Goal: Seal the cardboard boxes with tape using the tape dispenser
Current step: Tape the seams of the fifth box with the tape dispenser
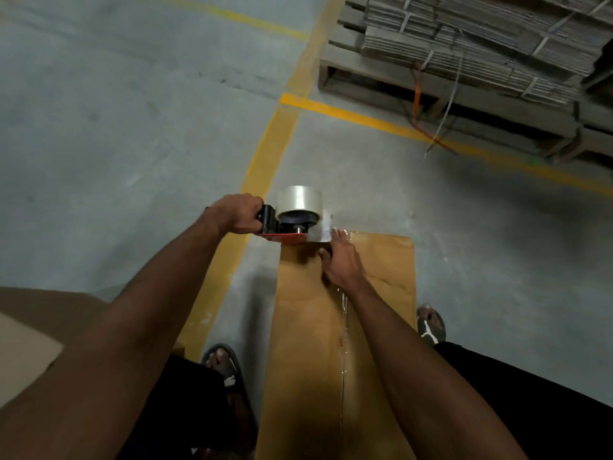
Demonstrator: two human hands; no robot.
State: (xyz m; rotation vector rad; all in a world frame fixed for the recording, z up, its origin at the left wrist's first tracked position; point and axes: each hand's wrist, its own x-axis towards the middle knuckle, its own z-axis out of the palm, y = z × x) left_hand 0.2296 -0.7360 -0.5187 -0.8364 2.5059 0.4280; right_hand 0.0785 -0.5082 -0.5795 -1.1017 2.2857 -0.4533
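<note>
The cardboard box (345,327) lies on the concrete floor (116,127) between your feet, its long top running away from you, a strip of clear tape (343,313) glinting along its seam; your left hand (237,214) has its grip curled tight round the black handle of the tape dispenser (295,220), which sits at the box's far edge with its clear roll upward; your right hand (341,260) lies flat on the box just beside the dispenser, fingers straight, pressing the tape down near the far end and holding nothing; a second box (30,343) shows at your lower left; bundled flat cardboard (481,38) is stacked on a pallet (381,81) well apart, beyond the yellow floor lines (265,151).
</note>
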